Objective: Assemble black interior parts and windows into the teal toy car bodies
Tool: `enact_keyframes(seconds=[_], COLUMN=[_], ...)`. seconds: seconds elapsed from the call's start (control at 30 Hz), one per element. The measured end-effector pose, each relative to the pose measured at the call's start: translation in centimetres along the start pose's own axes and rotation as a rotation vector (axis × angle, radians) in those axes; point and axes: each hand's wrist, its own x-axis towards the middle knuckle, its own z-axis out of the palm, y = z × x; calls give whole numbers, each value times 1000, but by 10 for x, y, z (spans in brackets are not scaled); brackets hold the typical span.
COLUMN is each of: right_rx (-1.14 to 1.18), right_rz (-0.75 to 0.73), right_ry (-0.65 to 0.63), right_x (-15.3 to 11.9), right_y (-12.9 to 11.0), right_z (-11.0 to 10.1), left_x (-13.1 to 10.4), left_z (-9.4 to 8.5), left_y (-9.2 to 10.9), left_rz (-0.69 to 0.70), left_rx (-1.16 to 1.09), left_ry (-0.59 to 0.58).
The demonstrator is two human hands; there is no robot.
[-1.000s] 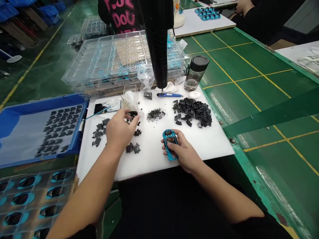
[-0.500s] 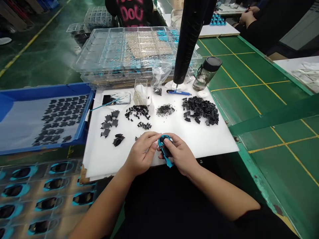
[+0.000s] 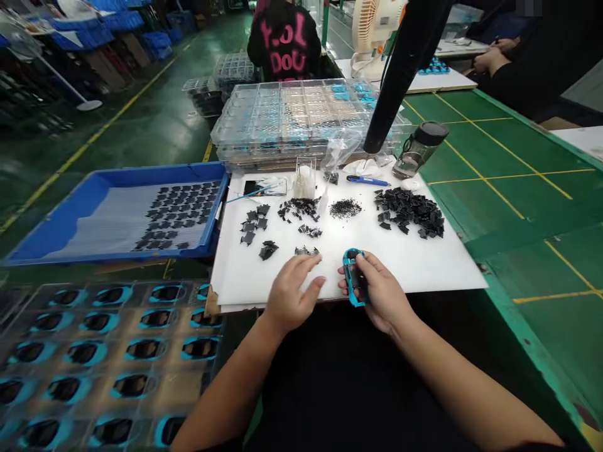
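My right hand [image 3: 384,289] grips a blue toy car body shell [image 3: 351,279] with a black part inside it, held upright at the front of the white board [image 3: 330,282]. My left hand [image 3: 294,292] is apart from the shell, its fingers spread and empty. Just beyond its fingertips lie a few small dark parts [image 3: 305,251]. Farther back are a heap of tiny black pieces [image 3: 345,208], a group of small black pieces [image 3: 299,209] and a large pile of black parts [image 3: 409,212]. Flat black parts [image 3: 254,223] lie at the left of the board.
A black electric screwdriver [image 3: 393,81] hangs over the board's back edge. Behind stand stacked clear trays [image 3: 292,119] and a drink bottle [image 3: 421,149]. A blue bin [image 3: 103,182] with rows of black parts is left; below it, a tray of blue-and-black shells [image 3: 113,336]. A co-worker [image 3: 285,41] sits ahead.
My left hand has come away from the shell and opened, moving left. My right hand still holds the shell. The camera view has turned left, so the scene sits farther right.
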Motion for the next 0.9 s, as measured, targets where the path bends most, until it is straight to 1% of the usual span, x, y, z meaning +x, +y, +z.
enact_keyframes(seconds=[0.13,0.17,0.23,0.33,0.43,0.6,0.8,0.9], right_rx=[91,114,168,235,247,267,331,357], right_rz=[35,44,51,42,20,3,120,164], right_ry=[-5,-7,-17,-61,-74,-59,-71,-104], right_x=[9,11,16,21,21,17,12,12], right_y=[-2,-1,2,7,9,7,-1,-5], right_z=[-8,-10,-14,-20,-22,-20,-16,-16], left_x=[-15,-16,-18,-18,-19,-20,-19,-21], left_z=[-29,-33,-36,-30,-26,-28,-29,-29], left_y=[-25,-33,-46,-55,-54,-53,-52,-50], left_rz=[-87,-109,-138,-137,-115,-113,-135,-141], left_rx=[307,370,453,505,538,544,550,546], left_ry=[303,350,391,365,342,306,289,279])
